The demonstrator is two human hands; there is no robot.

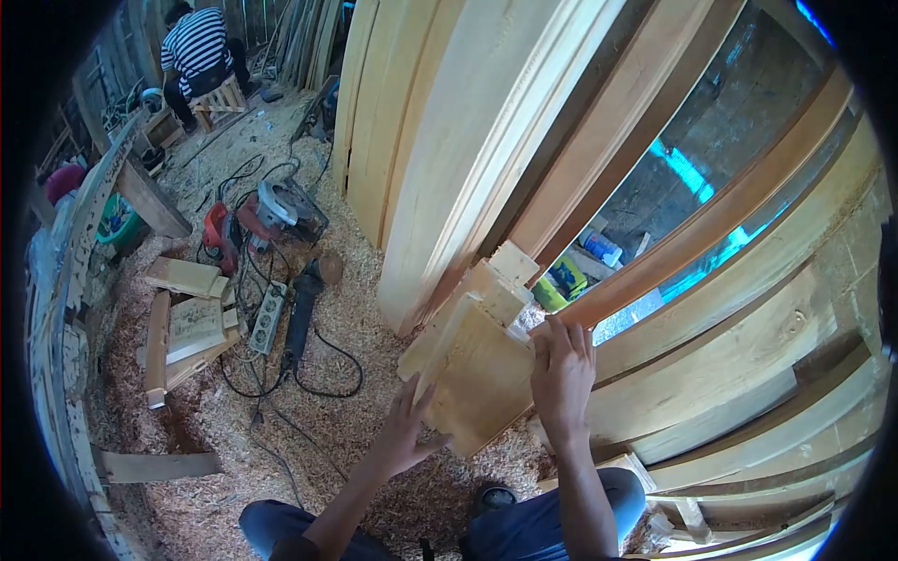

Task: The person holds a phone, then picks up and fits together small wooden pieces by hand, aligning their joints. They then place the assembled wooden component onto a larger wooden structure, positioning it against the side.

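A short pale wooden board with a notched end leans among the long planks in front of me. My right hand grips its right edge, fingers curled over the top. My left hand presses flat against its lower left edge, fingers spread. A second notched piece sits just behind and above it. My knees in dark trousers show at the bottom.
Tall planks lean upright ahead and long beams slope right. Sawdust covers the floor. A circular saw, a grinder, a power strip and cables lie left. A person in a striped shirt sits far back.
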